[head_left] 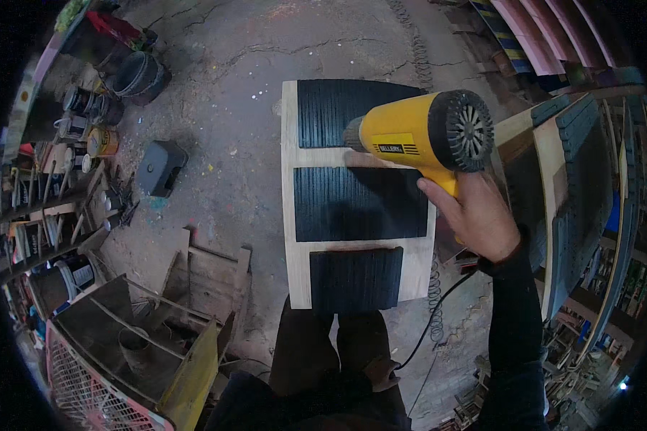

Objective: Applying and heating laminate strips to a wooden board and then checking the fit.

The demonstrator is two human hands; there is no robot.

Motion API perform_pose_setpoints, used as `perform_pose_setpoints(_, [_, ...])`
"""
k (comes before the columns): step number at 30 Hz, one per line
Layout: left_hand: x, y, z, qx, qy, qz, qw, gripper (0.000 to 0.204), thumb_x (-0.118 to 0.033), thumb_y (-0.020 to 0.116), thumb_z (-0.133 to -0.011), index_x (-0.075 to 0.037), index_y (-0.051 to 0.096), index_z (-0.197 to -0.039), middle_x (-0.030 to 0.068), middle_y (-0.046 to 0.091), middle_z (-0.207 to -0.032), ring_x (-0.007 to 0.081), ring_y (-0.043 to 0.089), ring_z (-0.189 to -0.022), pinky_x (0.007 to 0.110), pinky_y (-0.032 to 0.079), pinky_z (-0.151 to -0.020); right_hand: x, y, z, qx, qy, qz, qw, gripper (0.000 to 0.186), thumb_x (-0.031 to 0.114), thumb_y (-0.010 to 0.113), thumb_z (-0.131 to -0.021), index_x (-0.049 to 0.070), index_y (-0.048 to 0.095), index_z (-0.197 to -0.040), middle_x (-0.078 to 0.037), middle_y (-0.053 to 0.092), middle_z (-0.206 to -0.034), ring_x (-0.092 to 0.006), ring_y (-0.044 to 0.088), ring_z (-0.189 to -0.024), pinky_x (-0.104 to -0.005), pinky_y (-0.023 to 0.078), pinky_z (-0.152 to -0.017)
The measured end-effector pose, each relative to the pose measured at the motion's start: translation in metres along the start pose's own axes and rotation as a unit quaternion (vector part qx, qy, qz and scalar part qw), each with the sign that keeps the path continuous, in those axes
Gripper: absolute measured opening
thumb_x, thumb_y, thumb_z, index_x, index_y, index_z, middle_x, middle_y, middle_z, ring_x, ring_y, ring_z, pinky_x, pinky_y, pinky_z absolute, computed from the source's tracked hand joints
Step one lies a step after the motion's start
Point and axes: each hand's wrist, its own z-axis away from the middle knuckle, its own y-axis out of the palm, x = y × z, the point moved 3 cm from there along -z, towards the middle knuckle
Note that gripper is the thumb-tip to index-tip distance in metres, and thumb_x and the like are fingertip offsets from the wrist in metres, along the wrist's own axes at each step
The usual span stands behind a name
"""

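Observation:
My right hand [485, 219] is wrapped round the handle of a yellow and black heat gun [399, 133]. The gun's nozzle points left and hangs over the upper part of a pale wooden board [289, 194]. Three dark, ridged panels lie on that board: a top panel [320, 115], a middle panel [323, 205] and a narrower bottom panel [356, 280]. Low in the picture, in front of my legs, my left hand [381, 373] is closed on the gun's black power cord [435, 323]; its fingers are partly in shadow.
Dark-faced boards [582, 158] lean at the right. A grey plastic step stool [159, 169], black bucket [140, 77] and shelves of cans stand left. A wooden frame [216, 269] and pink crate [93, 381] are at lower left. A coiled hose [418, 50] crosses the floor.

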Motion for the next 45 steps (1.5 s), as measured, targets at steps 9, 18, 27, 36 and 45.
perform_pose_setpoints(9, [0.000, -0.003, 0.001, 0.022, -0.016, 0.013, 1.000, 0.053, -0.034, 0.070, -0.082, -0.002, 0.058, -0.123, 0.0167, 0.064, -0.103, 0.0330, 0.060, -0.100, 0.045, 0.040, -0.099, 0.029, 0.004, -0.015, -0.014, -0.092, -0.010, 0.996, 0.034, 0.025, 0.062, -0.094, -0.006, 0.059, -0.108, -0.023, 0.067, -0.095, -0.0361, 0.068, -0.090, -0.0420, 0.054, -0.079])
perform_pose_setpoints(18, [0.011, 0.003, 0.005, -0.045, 0.023, 0.006, 0.999, 0.056, -0.033, 0.070, -0.081, -0.002, 0.056, -0.126, 0.0161, 0.064, -0.103, 0.0326, 0.060, -0.098, 0.045, 0.041, -0.097, 0.045, 0.018, -0.056, -0.081, -0.128, 0.002, 0.988, 0.037, 0.026, 0.062, -0.094, -0.008, 0.055, -0.107, -0.026, 0.067, -0.094, -0.0408, 0.066, -0.090, -0.0450, 0.054, -0.078])
perform_pose_setpoints(27, [0.009, -0.005, 0.012, -0.041, 0.012, 0.004, 0.999, 0.059, -0.032, 0.070, -0.081, -0.002, 0.053, -0.129, 0.0159, 0.063, -0.103, 0.0318, 0.060, -0.098, 0.045, 0.043, -0.093, 0.051, 0.029, -0.094, -0.106, -0.097, 0.010, 0.990, 0.042, 0.029, 0.063, -0.093, -0.009, 0.055, -0.108, -0.028, 0.065, -0.092, -0.0420, 0.065, -0.089, -0.0457, 0.053, -0.077])
perform_pose_setpoints(36, [0.017, -0.011, 0.012, -0.025, 0.004, 0.017, 1.000, 0.060, -0.032, 0.071, -0.081, -0.004, 0.053, -0.130, 0.0158, 0.063, -0.105, 0.0328, 0.060, -0.099, 0.046, 0.043, -0.093, 0.055, 0.035, -0.104, -0.122, -0.043, 0.010, 0.992, 0.046, 0.035, 0.064, -0.092, -0.007, 0.055, -0.108, -0.023, 0.065, -0.085, -0.0362, 0.066, -0.080, -0.0442, 0.052, -0.074])
perform_pose_setpoints(45, [0.018, -0.011, 0.014, -0.013, 0.002, 0.021, 1.000, 0.060, -0.032, 0.072, -0.081, -0.005, 0.052, -0.130, 0.0158, 0.063, -0.107, 0.0337, 0.059, -0.100, 0.047, 0.043, -0.092, 0.029, 0.024, -0.107, -0.126, 0.005, -0.008, 0.992, 0.043, 0.032, 0.061, -0.093, -0.004, 0.051, -0.114, -0.027, 0.065, -0.101, -0.0439, 0.063, -0.099, -0.0486, 0.051, -0.084])
